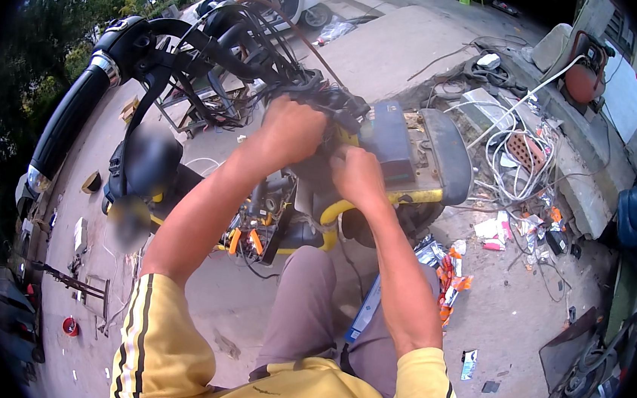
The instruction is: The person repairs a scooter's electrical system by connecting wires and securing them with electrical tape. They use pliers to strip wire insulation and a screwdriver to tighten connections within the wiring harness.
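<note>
A partly dismantled electric scooter stands before me, its yellow frame (419, 196) bare and its black handlebar grip (71, 128) at the upper left. Dark wires and cables (320, 93) spill out around the steering column. My left hand (293, 130) is closed in among these wires; whatever it grips is hidden beneath the fingers. Slightly lower and to the right, my right hand (357, 173) is also closed, next to a blue box-shaped block (389, 141) on the frame. Its fingertips face away, so I cannot see what they hold.
Below the hands sits a tray of tools (259, 224) with orange handles. A coiled white hose (515, 156) and a red tank (588, 78) lie to the right, amid scattered wrappers (494, 229). At left on the ground is a red cup (70, 326). Another scooter (290, 3) stands behind.
</note>
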`<state>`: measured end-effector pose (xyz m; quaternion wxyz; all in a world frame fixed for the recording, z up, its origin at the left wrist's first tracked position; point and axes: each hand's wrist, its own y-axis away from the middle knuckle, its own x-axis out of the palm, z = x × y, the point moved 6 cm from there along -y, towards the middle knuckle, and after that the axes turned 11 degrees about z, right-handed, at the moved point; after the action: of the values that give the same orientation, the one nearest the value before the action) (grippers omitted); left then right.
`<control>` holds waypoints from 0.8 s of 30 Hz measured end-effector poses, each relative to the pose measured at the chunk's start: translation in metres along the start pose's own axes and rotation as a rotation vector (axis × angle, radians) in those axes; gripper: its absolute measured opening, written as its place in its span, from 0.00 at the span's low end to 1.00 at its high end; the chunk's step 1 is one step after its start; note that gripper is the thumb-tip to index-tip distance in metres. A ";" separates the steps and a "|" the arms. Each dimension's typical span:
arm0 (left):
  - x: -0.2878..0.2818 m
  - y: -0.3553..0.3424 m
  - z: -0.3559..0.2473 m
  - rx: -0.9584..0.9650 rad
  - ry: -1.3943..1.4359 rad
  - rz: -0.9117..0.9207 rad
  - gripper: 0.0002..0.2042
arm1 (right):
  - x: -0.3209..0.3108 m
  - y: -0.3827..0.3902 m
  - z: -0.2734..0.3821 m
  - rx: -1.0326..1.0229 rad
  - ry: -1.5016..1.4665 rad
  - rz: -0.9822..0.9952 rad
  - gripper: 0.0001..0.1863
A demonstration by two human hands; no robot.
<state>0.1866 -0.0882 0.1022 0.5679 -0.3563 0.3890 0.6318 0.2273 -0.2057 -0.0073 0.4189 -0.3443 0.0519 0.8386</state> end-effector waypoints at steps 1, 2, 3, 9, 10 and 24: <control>0.001 -0.002 0.000 -0.006 0.000 0.018 0.14 | 0.000 0.000 -0.006 0.011 -0.121 0.030 0.12; 0.002 -0.004 0.001 -0.013 -0.001 0.040 0.16 | -0.001 0.000 -0.010 0.023 -0.244 0.062 0.12; 0.002 -0.005 0.001 -0.020 -0.001 0.061 0.17 | -0.001 0.001 -0.013 0.033 -0.367 0.095 0.12; -0.018 -0.004 -0.011 -0.066 0.066 0.123 0.23 | 0.012 0.014 -0.017 -0.059 -0.564 0.214 0.12; -0.020 -0.006 -0.013 -0.081 0.069 0.123 0.23 | 0.013 0.016 -0.018 -0.100 -0.532 0.194 0.12; -0.009 -0.007 -0.007 -0.104 0.066 0.067 0.22 | 0.011 0.036 -0.016 -0.318 -0.394 0.006 0.09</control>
<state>0.1949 -0.0981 0.1059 0.5141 -0.3929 0.3859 0.6575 0.2040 -0.2274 -0.0335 0.3592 -0.2355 -0.1625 0.8883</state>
